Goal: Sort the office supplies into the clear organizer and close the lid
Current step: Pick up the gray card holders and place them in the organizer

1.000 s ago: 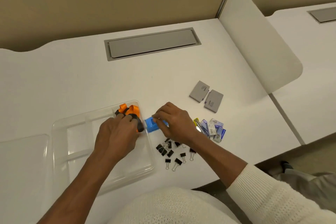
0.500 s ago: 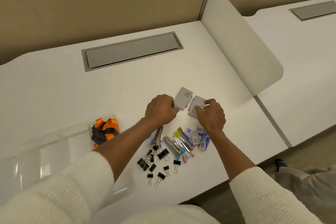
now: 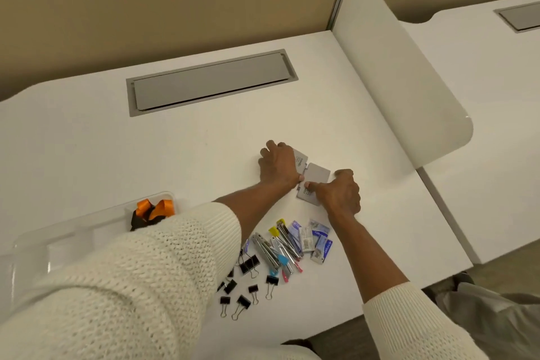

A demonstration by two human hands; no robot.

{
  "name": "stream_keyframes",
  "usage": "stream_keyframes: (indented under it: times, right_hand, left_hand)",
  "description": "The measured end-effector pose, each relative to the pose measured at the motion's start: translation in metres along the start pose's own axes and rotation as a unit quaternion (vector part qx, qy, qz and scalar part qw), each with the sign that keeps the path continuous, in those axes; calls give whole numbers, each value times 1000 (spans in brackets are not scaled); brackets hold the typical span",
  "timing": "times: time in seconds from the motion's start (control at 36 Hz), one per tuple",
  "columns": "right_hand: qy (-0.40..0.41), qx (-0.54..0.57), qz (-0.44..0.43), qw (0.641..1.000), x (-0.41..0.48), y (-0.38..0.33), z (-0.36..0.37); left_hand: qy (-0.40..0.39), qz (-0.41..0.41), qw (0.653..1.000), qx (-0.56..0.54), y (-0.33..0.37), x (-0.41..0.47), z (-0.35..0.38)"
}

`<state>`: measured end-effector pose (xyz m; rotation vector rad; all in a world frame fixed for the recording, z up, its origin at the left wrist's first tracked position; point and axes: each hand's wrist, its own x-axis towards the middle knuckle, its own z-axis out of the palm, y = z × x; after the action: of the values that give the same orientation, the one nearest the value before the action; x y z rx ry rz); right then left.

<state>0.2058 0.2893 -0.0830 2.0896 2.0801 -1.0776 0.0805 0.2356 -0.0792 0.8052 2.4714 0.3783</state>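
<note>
Spanning beige partition, white desk (image 3: 87, 155), divider (image 3: 394, 73)

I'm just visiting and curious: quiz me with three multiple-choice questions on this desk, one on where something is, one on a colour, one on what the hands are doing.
1. Where does the orange item lie?
A. In a corner compartment of the clear organizer
B. Among the binder clips
C. On the grey desk hatch

2. What colour are the two flat cases?
A. Blue
B. Grey
C. Orange

3. What are the hands doing?
A. Both rest off the desk
B. Left hand and right hand each touch a flat case
C. One lifts a binder clip

Answers: 1 A, orange shows inside the clear walls; 2 B, both cases look grey; 3 B, the fingers of each hand lie on a case.
</note>
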Motion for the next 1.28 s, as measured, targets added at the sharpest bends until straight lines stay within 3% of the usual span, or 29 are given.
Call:
stream_keyframes:
  times: [0.19, 0.58, 0.78, 0.86, 1.0, 1.28]
  right_hand:
    - [-25, 13, 38, 999, 19, -3, 11]
    - [-25, 133, -33, 990, 2, -7, 13]
    - [-143, 319, -85, 933, -26, -19, -15]
    - [-225, 349, -126, 901, -52, -33, -25]
    - [-307, 320, -178, 879, -101, -46, -10]
    - [-410, 239, -221, 852, -204, -62, 61]
  left_hand:
    - [2, -44, 998, -35, -3, -3, -3]
    - [-25, -102, 970, -219, -28, -18, -16]
    - [21, -73, 948, -309, -66, -54, -50]
    - [44, -81, 919, -383, -88, -80, -64]
    - [45, -127, 847, -515, -130, -133, -77]
    - [76, -138, 775, -612, -219, -232, -98]
